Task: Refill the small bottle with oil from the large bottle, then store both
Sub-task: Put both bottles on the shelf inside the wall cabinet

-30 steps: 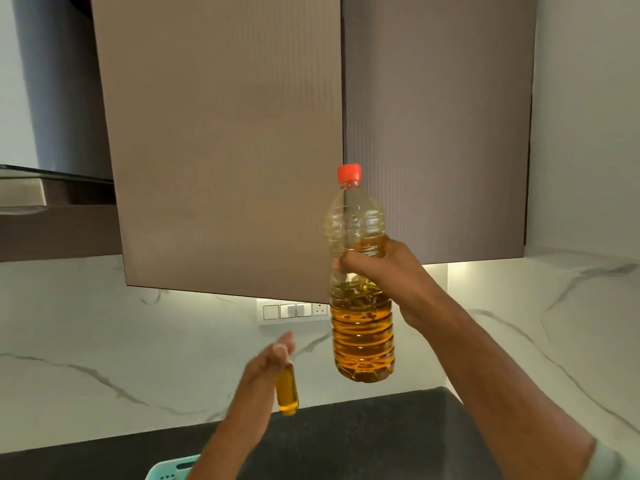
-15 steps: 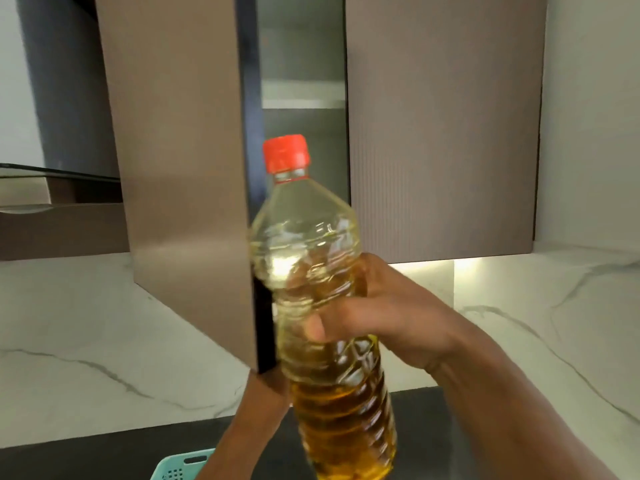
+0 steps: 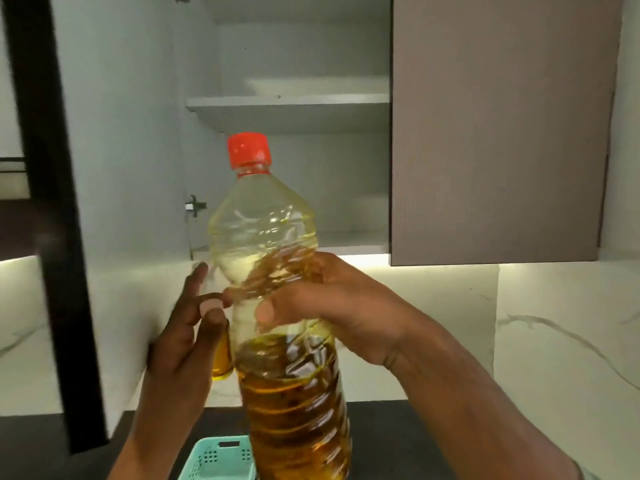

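— What's the right hand (image 3: pixel 332 306) got?

— The big bottle (image 3: pixel 277 306), upright with just a slight lean. Its fingers (image 3: pixel 266 311) are wrapped round the waist of it, thumb tip showing at the front, the others seen through the plastic. Red cap (image 3: pixel 248 149) sits well above those fingers; the oil fills the part below them.

— And the left hand (image 3: pixel 183 337)?

— Just beside it, touching distance. It holds the small bottle (image 3: pixel 221 355), which hangs below its fingers (image 3: pixel 207 299), amber and right against the big one's side. Two fingers curl over the top of it; the forefinger sticks up straight toward the cabinet.

— Cabinet (image 3: pixel 294 209) open?

— Left door (image 3: pixel 104 202) swung wide, white inside, one shelf (image 3: pixel 287 102) high above both hands. The right door (image 3: pixel 502 133) is closed, up past the right-hand fingers.

— Anything under them?

— A teal basket (image 3: pixel 214 459) on the dark tabletop (image 3: pixel 388 431), directly below the left wrist.
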The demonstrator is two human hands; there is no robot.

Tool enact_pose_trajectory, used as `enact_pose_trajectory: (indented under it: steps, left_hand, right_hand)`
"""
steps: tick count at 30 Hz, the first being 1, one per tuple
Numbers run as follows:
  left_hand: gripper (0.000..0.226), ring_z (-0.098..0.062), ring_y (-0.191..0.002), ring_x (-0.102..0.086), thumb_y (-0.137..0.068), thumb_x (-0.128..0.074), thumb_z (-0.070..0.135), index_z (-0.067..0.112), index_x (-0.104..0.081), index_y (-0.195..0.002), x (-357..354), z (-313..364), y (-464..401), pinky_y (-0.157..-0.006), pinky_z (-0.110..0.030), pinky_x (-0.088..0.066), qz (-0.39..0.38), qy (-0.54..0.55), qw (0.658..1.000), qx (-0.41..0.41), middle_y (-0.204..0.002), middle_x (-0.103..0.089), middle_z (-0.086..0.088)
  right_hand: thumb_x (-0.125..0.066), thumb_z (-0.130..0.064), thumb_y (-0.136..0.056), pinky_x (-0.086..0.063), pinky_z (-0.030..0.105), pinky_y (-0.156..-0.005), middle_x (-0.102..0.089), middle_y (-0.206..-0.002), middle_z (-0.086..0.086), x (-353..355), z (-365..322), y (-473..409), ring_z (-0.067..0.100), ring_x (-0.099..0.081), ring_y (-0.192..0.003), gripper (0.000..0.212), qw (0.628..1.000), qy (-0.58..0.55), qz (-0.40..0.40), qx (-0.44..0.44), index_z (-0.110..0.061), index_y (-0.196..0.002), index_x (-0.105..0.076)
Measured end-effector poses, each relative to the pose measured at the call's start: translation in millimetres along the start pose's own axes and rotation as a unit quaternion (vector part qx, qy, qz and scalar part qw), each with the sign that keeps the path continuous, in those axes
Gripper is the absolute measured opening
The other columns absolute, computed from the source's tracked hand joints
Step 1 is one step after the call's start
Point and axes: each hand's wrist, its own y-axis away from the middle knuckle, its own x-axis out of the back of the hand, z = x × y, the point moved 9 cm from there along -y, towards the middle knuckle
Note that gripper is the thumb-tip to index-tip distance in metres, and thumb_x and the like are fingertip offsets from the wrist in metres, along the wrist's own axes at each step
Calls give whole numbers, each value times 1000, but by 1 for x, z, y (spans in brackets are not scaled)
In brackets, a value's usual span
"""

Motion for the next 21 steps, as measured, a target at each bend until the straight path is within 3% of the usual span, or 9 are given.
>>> enact_pose_trajectory:
  steps: [3,5,9,12,14,16,19,21]
  left_hand:
    - [46,5,-115,-59,-91,-52,66,57,-50,-136,29,7,-4,-97,-27,-39,61,-55,997,9,-116,-68,27]
    - [49,7,-111,-57,-88,-50,60,50,-54,-136,44,1,-12,-87,-20,-38,88,-57,993,47,-116,-65,33]
    - [41,9,-102,-53,-88,-51,61,44,-66,-122,43,5,-29,-75,-18,-37,81,-76,991,77,-115,-59,34]
    - [23,12,-97,-59,-92,-57,52,40,-71,-107,23,7,-53,-83,-24,-42,62,-59,992,98,-103,-68,30]
    - [20,-1,-105,-64,-94,-62,42,32,-72,-109,3,1,-70,-94,-33,-48,41,-20,990,136,-107,-73,18]
    - [21,-16,-110,-66,-93,-65,40,30,-71,-111,-19,-7,-83,-90,-40,-51,13,3,983,181,-110,-75,8]
    - [32,-23,-113,-65,-91,-69,37,24,-69,-120,-48,-14,-105,-79,-37,-51,-14,-5,979,204,-111,-75,2]
    - [35,-26,-115,-63,-91,-71,32,20,-67,-123,-62,-19,-120,-83,-42,-50,-20,-2,976,219,-114,-73,-2]
  right_hand:
    - [-79,-49,-60,-49,50,-106,-77,-109,-5,21,14,-10,19,-71,-108,53,998,20,53,-21,-30,-109,-74]
    - [-80,-53,-57,-54,39,-91,-78,-98,-10,37,21,-18,9,-73,-94,48,995,33,91,-34,-34,-101,-75]
    - [-83,-47,-62,-50,29,-75,-78,-91,-13,73,35,-37,1,-73,-82,45,984,43,163,-59,-30,-102,-73]
    - [-85,-40,-69,-50,24,-68,-78,-89,-13,97,44,-52,2,-73,-79,36,978,48,194,-61,-29,-101,-73]
    - [-86,-39,-70,-50,22,-65,-77,-88,-11,115,51,-62,8,-73,-83,36,972,55,219,-64,-29,-101,-72]
    - [-86,-38,-71,-48,21,-63,-75,-89,-9,132,56,-71,10,-69,-88,34,967,58,240,-64,-29,-99,-71]
    - [-87,-36,-72,-47,22,-61,-71,-96,-5,154,65,-85,12,-66,-91,34,963,59,257,-63,-29,-99,-67]
    - [-88,-36,-69,-49,24,-61,-71,-99,-3,169,69,-94,14,-67,-92,40,959,64,270,-64,-28,-103,-68]
